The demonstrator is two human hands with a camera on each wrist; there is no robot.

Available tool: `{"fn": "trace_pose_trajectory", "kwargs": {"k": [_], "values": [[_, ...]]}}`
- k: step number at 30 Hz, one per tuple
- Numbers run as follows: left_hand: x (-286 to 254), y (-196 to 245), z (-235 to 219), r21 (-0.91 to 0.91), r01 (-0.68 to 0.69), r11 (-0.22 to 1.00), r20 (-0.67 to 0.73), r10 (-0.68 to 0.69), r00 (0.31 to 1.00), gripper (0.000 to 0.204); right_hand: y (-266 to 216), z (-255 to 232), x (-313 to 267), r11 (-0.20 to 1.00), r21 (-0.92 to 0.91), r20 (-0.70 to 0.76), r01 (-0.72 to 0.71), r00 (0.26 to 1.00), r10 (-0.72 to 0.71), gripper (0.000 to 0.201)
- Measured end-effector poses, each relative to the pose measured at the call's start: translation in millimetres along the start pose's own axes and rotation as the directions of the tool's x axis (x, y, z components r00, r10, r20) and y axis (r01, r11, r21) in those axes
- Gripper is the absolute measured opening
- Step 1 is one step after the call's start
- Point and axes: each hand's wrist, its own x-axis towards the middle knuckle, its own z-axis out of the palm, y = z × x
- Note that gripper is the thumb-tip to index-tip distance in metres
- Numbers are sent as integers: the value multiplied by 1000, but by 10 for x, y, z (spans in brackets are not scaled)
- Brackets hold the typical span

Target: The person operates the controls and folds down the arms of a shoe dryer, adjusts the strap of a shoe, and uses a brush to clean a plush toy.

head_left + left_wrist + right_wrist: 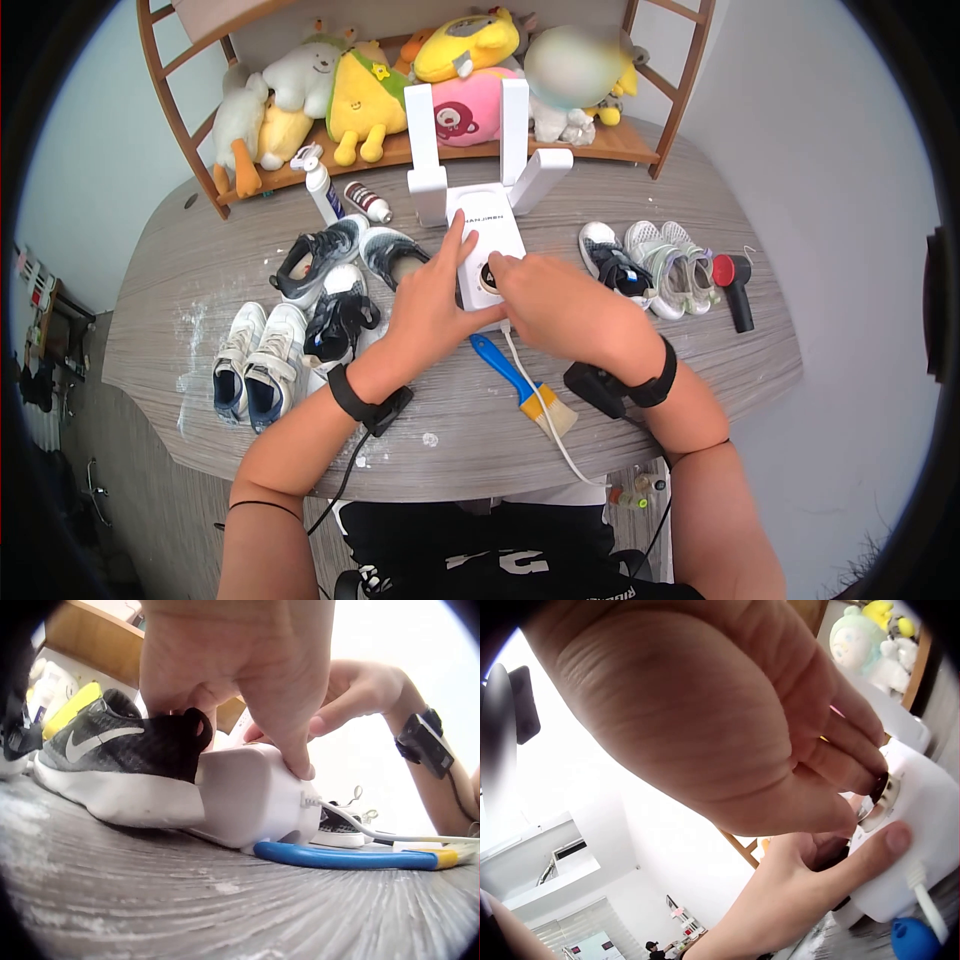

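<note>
Taking the unit as your clock centre and 12 as the shelf side, the white unit (pixel 500 230) lies on the table (pixel 420 465) in front of you, its arms (pixel 422 130) raised towards 12. Your left hand (pixel 428 305) grips its body, thumb on the near end by the cord (pixel 527 375), fingers reaching down the 9 o'clock side. Your right hand (pixel 560 305) comes in from 4 and pinches the dial (pixel 488 277) on top.

The casing looks like smooth, stiff plastic, fairly light and perhaps a bit slick, so it could slide or twist if nothing braces it. The best hold is low on the two long sides; the arms look hinged and weaker, and the cord is no handle. Fingertips are enough for the dial.

Room is tight at 9, where a dark shoe (pixel 146 757) sits right beside the body; you can't tell whether they touch. The shelf (pixel 620 145) limits you at 12, behind the arms. At 5 the brush (pixel 505 367) lies close, with the cord running over it to the near table edge at 6, where it could snag. Your widest gap is at 3, before the next shoes (pixel 668 270).
</note>
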Motion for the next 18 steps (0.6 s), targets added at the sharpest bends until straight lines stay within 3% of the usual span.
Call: {"fn": "trace_pose_trajectory", "kwargs": {"k": [2, 9, 11, 15, 18], "values": [[3, -7, -10, 6, -13, 1000, -8, 13, 1000, 128, -31, 73, -24, 997, -51, -79, 51, 995, -55, 18], [-8, -40, 21, 27, -44, 999, -30, 44, 999, 122, -145, -3, -122, 999, -31, -20, -16, 1000, 15, 15], [-17, -53, 35, 32, -32, 999, -27, 33, 999, 119, -122, 29, -130, 999, -40, -104, -6, 995, 2, 12], [-42, -76, 72, 24, -70, 997, -71, 71, 995, 114, -82, -51, -93, 998, 3, 5, -57, 998, 57, 12], [-7, -79, 60, 13, -76, 997, -82, 77, 994, 114, -70, 10, -138, 999, -45, -58, -26, 998, 23, 15]]}}
